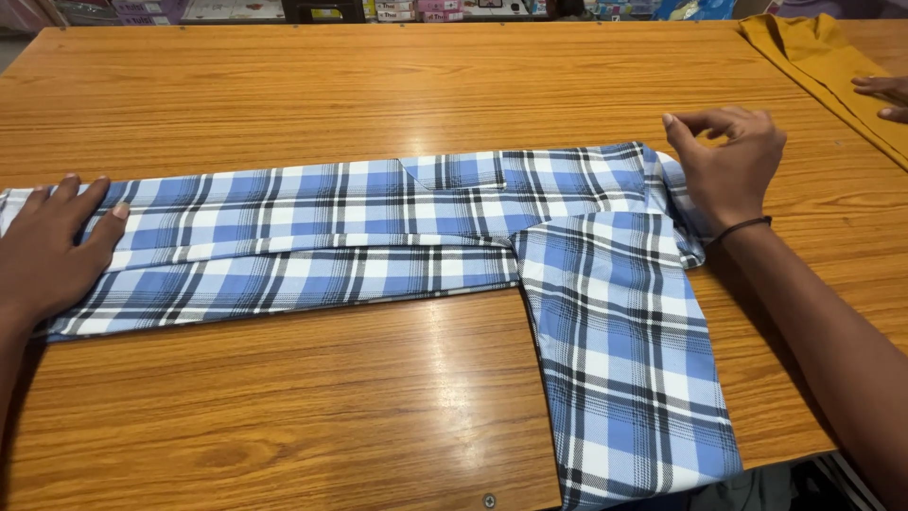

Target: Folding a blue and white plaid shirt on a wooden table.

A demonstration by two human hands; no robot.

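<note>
Lying lengthwise across the table [284, 407], the blue plaid shirt [378, 227] runs left to right between the hands, one sleeve hanging toward the near edge. The left hand [52, 251] presses flat and open on the hem end. The right hand [728, 161] hovers at the collar end, fingers loosely curled, holding nothing.

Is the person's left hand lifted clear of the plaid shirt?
No, the left hand lies flat on the end of the plaid shirt.
</note>
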